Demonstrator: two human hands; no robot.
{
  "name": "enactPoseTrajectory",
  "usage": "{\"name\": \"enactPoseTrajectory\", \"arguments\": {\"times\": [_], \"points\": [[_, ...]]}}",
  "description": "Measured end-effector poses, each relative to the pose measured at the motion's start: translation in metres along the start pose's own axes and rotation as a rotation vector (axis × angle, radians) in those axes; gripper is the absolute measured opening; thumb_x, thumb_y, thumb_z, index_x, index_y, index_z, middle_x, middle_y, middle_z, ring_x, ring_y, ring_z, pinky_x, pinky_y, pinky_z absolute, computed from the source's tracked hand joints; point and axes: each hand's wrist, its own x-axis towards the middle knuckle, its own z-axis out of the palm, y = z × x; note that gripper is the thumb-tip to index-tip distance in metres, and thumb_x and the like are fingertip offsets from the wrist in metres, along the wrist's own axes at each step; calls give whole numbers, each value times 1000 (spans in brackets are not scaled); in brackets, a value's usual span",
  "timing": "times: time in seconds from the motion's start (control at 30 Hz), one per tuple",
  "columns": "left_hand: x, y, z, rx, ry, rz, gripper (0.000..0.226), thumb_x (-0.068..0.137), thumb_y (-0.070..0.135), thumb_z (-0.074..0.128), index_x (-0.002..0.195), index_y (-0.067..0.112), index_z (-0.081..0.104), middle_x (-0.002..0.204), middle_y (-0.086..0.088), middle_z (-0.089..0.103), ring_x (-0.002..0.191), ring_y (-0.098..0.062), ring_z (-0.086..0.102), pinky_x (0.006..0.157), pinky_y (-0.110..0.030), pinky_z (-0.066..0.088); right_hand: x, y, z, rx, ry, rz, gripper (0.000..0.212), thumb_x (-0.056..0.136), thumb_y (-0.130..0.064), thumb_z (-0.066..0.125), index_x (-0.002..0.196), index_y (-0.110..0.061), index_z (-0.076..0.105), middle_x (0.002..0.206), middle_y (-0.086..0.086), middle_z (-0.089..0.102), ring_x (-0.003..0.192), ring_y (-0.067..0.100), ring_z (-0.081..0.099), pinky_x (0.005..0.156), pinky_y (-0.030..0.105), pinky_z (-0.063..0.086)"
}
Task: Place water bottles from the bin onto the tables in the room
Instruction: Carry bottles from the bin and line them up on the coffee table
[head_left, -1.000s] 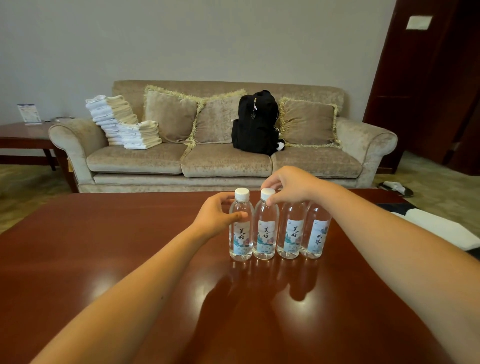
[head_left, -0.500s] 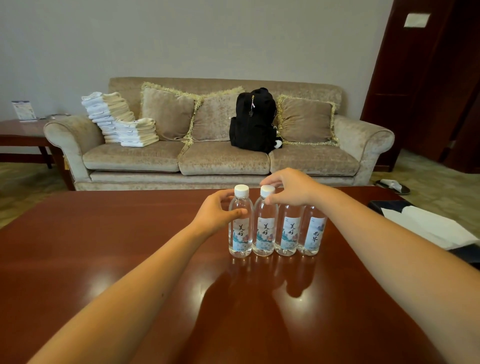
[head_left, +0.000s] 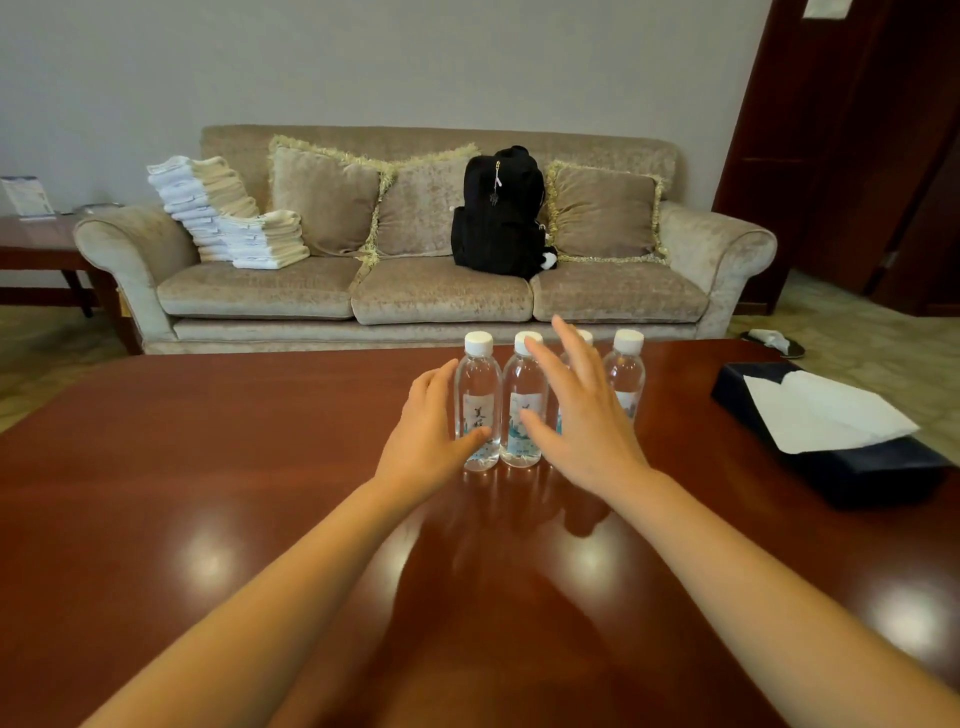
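the four water bottles (head_left: 521, 400) stood upright in a row toward the far side of the bench (head_left: 208, 467), so the step looked like letting go: both hands should draw back slowly, without nudging a cap. the left grip (head_left: 423, 431) was loosely cupped against the leftmost bottle (head_left: 477, 387), thumb touching its label. the right grip (head_left: 582, 426) was spread wide before the row, holding nothing.

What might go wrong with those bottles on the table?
The four bottles stand close together, so the right hand, spread in front of them, might knock one into its neighbours. The left hand, beside the leftmost bottle, might tip it when pulling away.
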Motion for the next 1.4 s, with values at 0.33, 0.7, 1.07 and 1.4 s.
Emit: {"name": "enactPoseTrajectory", "arguments": {"times": [0.33,0.7,1.07,1.4], "points": [[-84,-33,30,241,-149,-11,79,90,55,58,154,27,21,155,7,27,144,-15,29,107,-36,44,-91,-5,47,-92,-249,257,68,97,-54,47,156,-40,17,167,-6,-1,153,16,-15,123,43,11],[-102,-40,38,468,-168,-78,70,89,72,38,144,31,46,145,1,43,138,-20,35,121,-43,21,-105,-7,58,-221,-482,406,65,96,-65,33,155,-37,27,165,1,20,153,28,6,124,48,0],[-101,-41,38,502,-212,-96,71,89,71,38,147,30,42,148,-2,40,140,-22,33,119,-45,24,-102,-4,61,-244,-478,391,64,96,-62,34,153,-33,31,163,6,22,152,34,11,123,53,3],[-103,-36,37,481,-202,-104,68,90,67,38,146,30,44,149,-3,40,141,-25,31,118,-49,26,-105,-3,62,-232,-467,384,64,96,-62,34,153,-33,31,164,6,21,153,33,8,123,54,1]]}}
